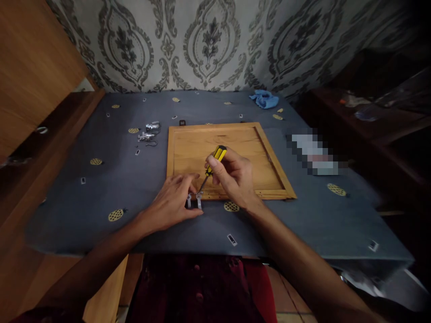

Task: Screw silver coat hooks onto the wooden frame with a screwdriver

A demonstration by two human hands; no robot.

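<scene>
A yellow-and-black screwdriver (216, 160) is gripped in my right hand (237, 176), its shaft slanting down to the left. The tip meets a small silver metal bracket (199, 201) at the near edge of a wooden framed panel (218, 154). My left hand (171, 201) curls around that bracket, fingers above on the panel's frame and thumb below it. Part of the bracket lies hidden behind the left fingers. The panel rests flat on the table, with small dark holes along its near strip.
More silver metal pieces (148, 135) lie on the patterned blue-grey tablecloth (124, 188) to the left. A small black item (182, 122) sits behind the panel. At the back right is a crumpled blue cloth (265, 99). A pixelated object (314, 154) lies right of the panel.
</scene>
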